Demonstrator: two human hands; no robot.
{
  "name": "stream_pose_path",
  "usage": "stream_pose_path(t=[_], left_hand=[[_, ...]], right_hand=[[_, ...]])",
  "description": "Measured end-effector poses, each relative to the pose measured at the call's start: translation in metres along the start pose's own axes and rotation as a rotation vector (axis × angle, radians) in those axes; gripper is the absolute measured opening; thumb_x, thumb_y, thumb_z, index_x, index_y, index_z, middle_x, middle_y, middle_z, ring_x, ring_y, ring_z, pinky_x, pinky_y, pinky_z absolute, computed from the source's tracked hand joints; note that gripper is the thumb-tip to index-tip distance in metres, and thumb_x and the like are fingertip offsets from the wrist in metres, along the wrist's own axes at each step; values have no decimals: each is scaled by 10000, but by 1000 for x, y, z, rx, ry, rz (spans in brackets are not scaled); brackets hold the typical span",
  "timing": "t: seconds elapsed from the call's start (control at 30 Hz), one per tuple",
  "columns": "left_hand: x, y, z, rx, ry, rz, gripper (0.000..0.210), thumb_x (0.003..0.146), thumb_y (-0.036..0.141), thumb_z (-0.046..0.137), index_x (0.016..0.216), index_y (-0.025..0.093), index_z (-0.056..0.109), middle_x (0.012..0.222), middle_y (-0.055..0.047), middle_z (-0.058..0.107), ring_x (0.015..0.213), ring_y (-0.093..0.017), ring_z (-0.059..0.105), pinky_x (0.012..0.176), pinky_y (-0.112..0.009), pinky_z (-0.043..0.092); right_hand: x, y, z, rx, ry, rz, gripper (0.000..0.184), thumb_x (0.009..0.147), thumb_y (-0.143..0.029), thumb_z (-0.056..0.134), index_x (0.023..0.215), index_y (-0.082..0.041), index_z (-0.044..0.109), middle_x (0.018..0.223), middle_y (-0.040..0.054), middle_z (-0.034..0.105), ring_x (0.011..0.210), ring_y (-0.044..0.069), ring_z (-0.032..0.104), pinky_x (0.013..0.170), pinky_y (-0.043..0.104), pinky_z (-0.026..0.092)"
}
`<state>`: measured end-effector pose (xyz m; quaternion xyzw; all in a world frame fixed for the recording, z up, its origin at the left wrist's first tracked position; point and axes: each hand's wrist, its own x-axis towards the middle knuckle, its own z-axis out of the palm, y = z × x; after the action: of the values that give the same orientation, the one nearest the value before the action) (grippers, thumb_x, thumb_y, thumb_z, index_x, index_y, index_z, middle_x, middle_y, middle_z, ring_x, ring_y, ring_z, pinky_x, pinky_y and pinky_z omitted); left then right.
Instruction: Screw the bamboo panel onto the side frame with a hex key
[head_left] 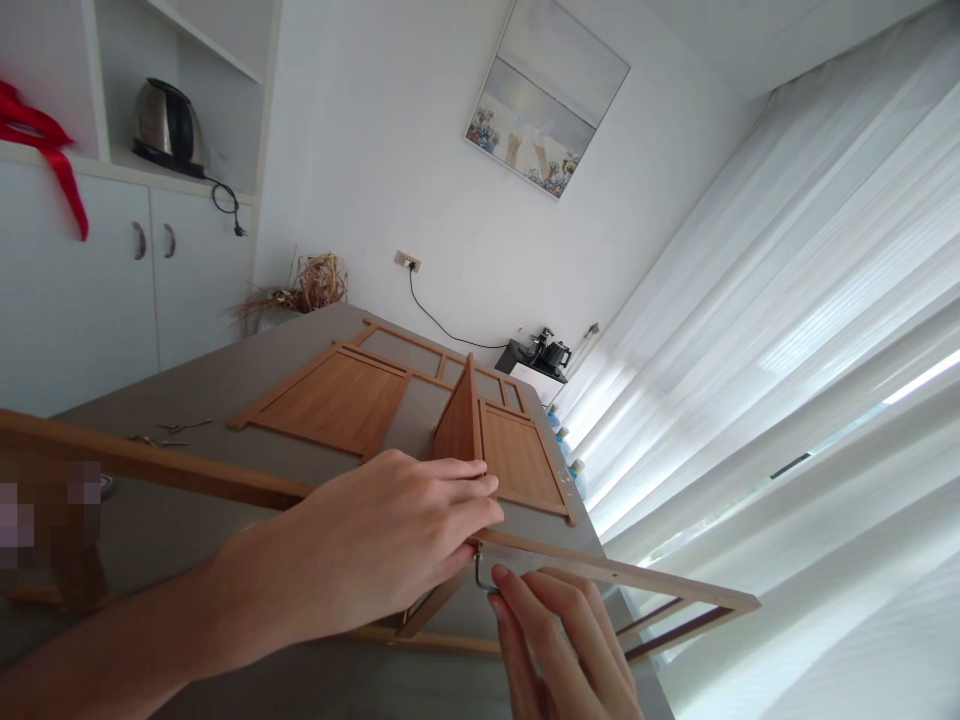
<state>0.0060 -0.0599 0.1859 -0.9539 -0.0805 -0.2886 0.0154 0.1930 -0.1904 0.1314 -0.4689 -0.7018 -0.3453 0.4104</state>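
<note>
A wooden frame [660, 578] with slats crosses the view in front of me. My left hand [375, 545] is closed over its rail, close to a screw hole. With my right hand [562, 635] I pinch an L-shaped hex key [478, 574] between thumb and fingers. The key's short end meets the rail just beside my left fingertips; whether a screw sits there is hidden. Beyond my hands an upright wooden panel [459, 410] stands between two flat-lying framed panels [330, 395] on the table.
The grey table [202, 385] carries small metal pieces [184, 426] at the left and small hardware [564, 478] by the right panel. White curtains [825, 300] hang at the right. Behind stand a cabinet [75, 290] with a kettle [169, 125] and dried plants [319, 285].
</note>
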Motion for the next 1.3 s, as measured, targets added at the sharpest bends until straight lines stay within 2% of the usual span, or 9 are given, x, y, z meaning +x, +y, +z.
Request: stream_pose_path(t=[0.07, 0.13, 0.27, 0.53, 0.8, 0.9, 1.07, 1.17, 1.3], left_hand=[[-1, -1, 2, 23, 16, 32, 214, 1051, 257, 583, 1243, 258, 679, 1431, 42, 677, 1372, -158, 597, 980, -284, 576], [-2, -1, 4, 34, 29, 47, 249, 1066, 270, 560, 1283, 258, 681, 1422, 59, 683, 1372, -150, 595, 1007, -285, 568], [-1, -2, 5, 27, 49, 54, 262, 1070, 263, 552, 1285, 239, 699, 1423, 44, 684, 1375, -152, 594, 1025, -270, 561], [-1, -3, 4, 21, 21, 55, 290, 1077, 245, 524, 1316, 229, 688, 1456, 35, 660, 1390, -161, 584, 1060, -291, 550], [-4, -3, 7, 20, 28, 45, 308, 1092, 292, 505, 1342, 236, 676, 1462, 63, 653, 1412, -147, 558, 1081, -294, 528], [-3, -2, 5, 22, 31, 47, 303, 1087, 284, 516, 1338, 236, 678, 1449, 55, 664, 1406, -147, 565, 1067, -300, 536], [1, -2, 1, 26, 35, 78, 279, 1075, 245, 535, 1298, 253, 702, 1359, -5, 724, 1372, -171, 600, 982, -286, 570], [2, -3, 0, 44, 30, 92, 274, 1069, 244, 545, 1283, 274, 715, 1326, -23, 738, 1334, -199, 634, 921, -293, 590], [-1, -3, 3, 2, 43, 72, 314, 1083, 265, 528, 1369, 249, 655, 1356, 21, 726, 1372, -178, 601, 1017, -304, 563]], right_hand=[[-6, -2, 5, -15, 25, -33, 160, 945, -89, 683, 1087, -128, 748, 811, 49, 714, 746, 160, 664, 685, 294, 516], [-11, -5, 8, -17, 5, -3, 176, 946, -80, 669, 1103, -125, 736, 800, 41, 731, 731, 162, 679, 676, 298, 516], [-13, -14, 10, 6, -18, 89, 198, 922, -38, 657, 1085, -129, 723, 808, 39, 738, 730, 156, 705, 681, 291, 534], [-12, -20, 11, -22, -17, 140, 221, 908, -43, 664, 1085, -163, 722, 806, 37, 740, 722, 175, 701, 662, 319, 530], [-15, -15, 29, -30, 203, 89, 170, 921, -52, 639, 1005, -161, 738, 683, 20, 693, 611, 140, 644, 571, 276, 507], [-15, -14, 29, -24, 194, 71, 155, 915, -46, 648, 991, -144, 742, 686, 27, 692, 630, 137, 641, 584, 272, 510], [-16, -14, 25, -23, 174, 123, 172, 937, -66, 635, 1003, -173, 752, 706, 22, 692, 654, 142, 651, 600, 284, 512], [-15, -14, 23, 0, 112, 114, 189, 918, -48, 640, 1029, -157, 748, 724, 30, 697, 659, 145, 658, 611, 285, 521], [-14, -14, 18, -13, 84, 114, 182, 913, -55, 653, 1032, -156, 747, 741, 34, 702, 653, 146, 655, 614, 289, 525]])
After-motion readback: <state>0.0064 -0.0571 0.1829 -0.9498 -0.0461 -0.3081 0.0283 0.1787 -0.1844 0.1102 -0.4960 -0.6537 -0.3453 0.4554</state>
